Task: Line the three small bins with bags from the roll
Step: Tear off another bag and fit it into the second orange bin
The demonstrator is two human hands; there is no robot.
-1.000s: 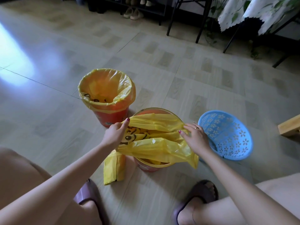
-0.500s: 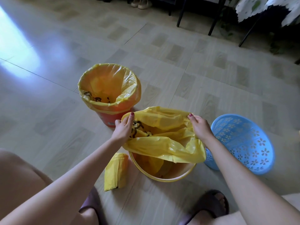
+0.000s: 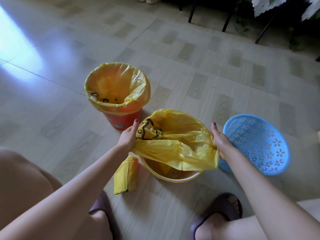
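Observation:
A yellow bag [image 3: 174, 146] is spread over the middle bin [image 3: 173, 177], an orange bin with a yellow rim. My left hand [image 3: 128, 137] grips the bag's left edge and my right hand [image 3: 220, 142] grips its right edge. The bag's far edge lies over the far rim; its near edge hangs loose above the opening. The red bin [image 3: 121, 118] at the back left is lined with a yellow bag [image 3: 117, 85]. The blue flower-pattern basket [image 3: 256, 144] at the right has no bag and leans. The yellow bag roll [image 3: 125, 175] lies on the floor left of the middle bin.
My knees and both feet in dark slippers [image 3: 223, 210] are at the bottom of the view. Black furniture legs [image 3: 226, 18] and a leaf-print cloth [image 3: 270, 4] stand at the back right. Pale tiled floor [image 3: 190, 66] surrounds the bins.
Both hands moved apart, stretching the bag's mouth wider over the middle bin. The bag's far edge went over the far rim. The view tilted down and closer.

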